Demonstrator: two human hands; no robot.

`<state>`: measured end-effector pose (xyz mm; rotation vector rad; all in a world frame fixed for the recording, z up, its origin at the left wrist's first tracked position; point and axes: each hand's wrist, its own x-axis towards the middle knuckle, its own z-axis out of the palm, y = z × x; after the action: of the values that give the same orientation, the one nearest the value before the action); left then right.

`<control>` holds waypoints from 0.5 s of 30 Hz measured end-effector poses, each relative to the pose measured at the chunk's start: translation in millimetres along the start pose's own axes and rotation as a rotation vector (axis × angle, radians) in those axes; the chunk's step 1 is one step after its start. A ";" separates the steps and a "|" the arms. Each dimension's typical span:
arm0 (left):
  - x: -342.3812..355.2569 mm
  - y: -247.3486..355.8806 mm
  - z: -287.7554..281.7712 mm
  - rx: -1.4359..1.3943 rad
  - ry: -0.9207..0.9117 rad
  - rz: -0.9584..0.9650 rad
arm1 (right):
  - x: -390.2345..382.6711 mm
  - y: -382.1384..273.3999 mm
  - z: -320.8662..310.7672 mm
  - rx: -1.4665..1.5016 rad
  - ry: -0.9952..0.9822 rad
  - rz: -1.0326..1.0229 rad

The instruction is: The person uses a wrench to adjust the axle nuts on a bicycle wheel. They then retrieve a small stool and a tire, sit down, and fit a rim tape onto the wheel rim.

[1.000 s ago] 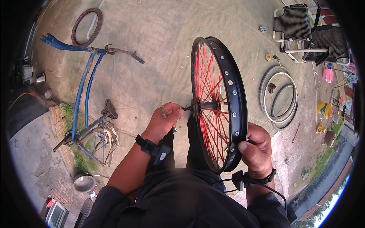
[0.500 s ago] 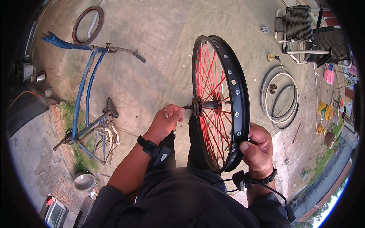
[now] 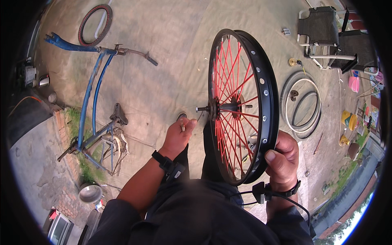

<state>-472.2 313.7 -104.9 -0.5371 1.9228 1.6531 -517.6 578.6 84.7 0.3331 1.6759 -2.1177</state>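
There was our red-spoked bicycle wheel (image 3: 229, 107), out front between the hands, its axle (image 3: 201, 109) lying crosswise! The left hand (image 3: 179, 134) sat nearer that axle's left end, fingers curled narrow, contents we couldn't tell; our right hand (image 3: 284, 159) gripped the black rim (image 3: 271, 102).

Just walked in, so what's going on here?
A person holds a wheel with red spokes, no tire on it, the right hand gripping its black rim. The left hand is near the left end of the axle; whether it holds anything is unclear. A blue bike frame is off to the left.
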 end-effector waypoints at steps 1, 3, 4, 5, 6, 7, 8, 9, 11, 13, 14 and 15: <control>1.2 5.7 2.0 -0.067 -0.009 0.088 | -0.5 0.1 0.2 0.014 0.004 0.033; 4.1 30.1 0.6 -0.029 -0.005 0.076 | 1.1 0.1 0.3 0.001 -0.001 0.021; 11.8 14.0 -1.1 0.056 0.000 0.068 | 2.0 0.8 0.5 -0.005 -0.004 0.016; 14.2 -4.2 -3.5 0.144 0.011 0.054 | 0.9 2.1 1.6 -0.007 -0.012 0.015; 7.7 -13.7 -1.2 0.357 0.099 0.035 | 5.3 5.7 3.3 0.000 -0.025 -0.056; 9.3 -21.1 -4.0 0.266 0.099 -0.014 | 7.1 6.5 1.3 -0.041 -0.033 -0.083; 3.5 -18.4 -5.9 0.179 0.088 -0.075 | 5.9 6.4 -1.0 -0.028 -0.023 -0.042; -1.1 -7.5 -8.0 0.091 0.086 -0.134 | 7.2 4.2 -2.5 -0.014 -0.020 -0.005; 6.8 18.2 -5.5 0.044 0.082 -0.018 | 6.8 2.9 -0.2 0.017 0.001 0.028; 13.4 30.0 -1.9 0.049 0.069 0.103 | 4.4 3.4 1.3 0.025 -0.003 0.040; 14.0 16.4 1.0 0.171 0.081 0.057 | 3.4 4.1 1.7 0.034 -0.001 0.043; 9.7 -6.3 -1.1 0.219 0.098 0.019 | 5.4 3.8 1.4 0.018 -0.016 0.008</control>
<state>-476.0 312.0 -115.7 -0.5217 2.1527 1.4270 -520.5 575.6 79.4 0.3273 1.6445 -2.1257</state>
